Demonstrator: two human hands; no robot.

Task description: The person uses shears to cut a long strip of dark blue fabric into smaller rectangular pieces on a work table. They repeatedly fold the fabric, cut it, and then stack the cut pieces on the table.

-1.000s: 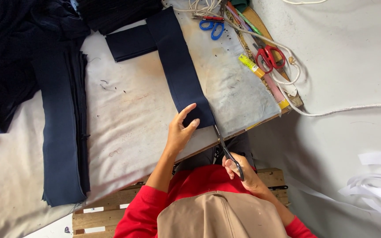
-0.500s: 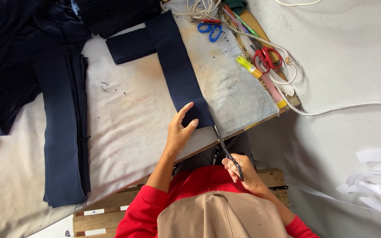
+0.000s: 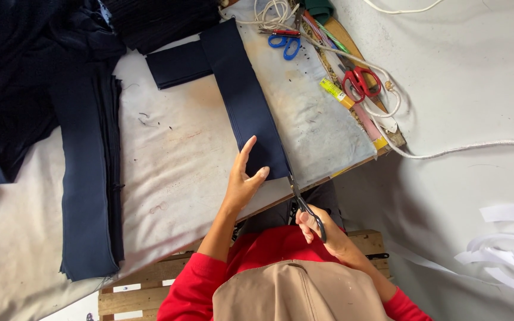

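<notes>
Scissors (image 3: pixel 302 202) clamped in my right grip (image 3: pixel 322 229); navy strip (image 3: pixel 248 110) runs lengthwise away, left grip (image 3: pixel 242 178) flat, unclenched, pinning its near end.

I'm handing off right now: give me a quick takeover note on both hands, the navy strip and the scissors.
Left hand: flat on the near end of the navy fabric strip, pinning it to the padded table.
Right hand: holds the black scissors, blades at the strip's near right corner by the table edge.
Done: strip laid out; no finished cut visible.
Left: trimming along the strip's edge, as far as I can judge.
A stack of navy pieces lies at left; blue scissors and red scissors lie on the far side.
</notes>
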